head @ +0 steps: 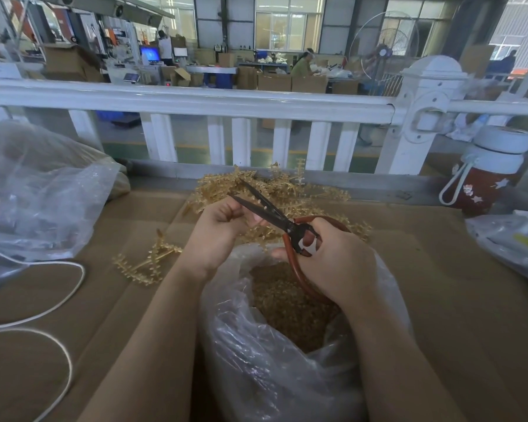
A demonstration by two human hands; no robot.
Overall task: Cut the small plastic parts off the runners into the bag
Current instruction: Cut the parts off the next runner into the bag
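Head view: right hand [336, 257] grips red-handled scissors [275, 217], blades parted. Left hand [223, 226] is curled, likely pinching a runner, though the piece itself is hidden. Both work just above the open bag [275, 360] so cut parts [287, 303] drop in. Runner pile [275, 190] lies behind the bag. No readable writing.
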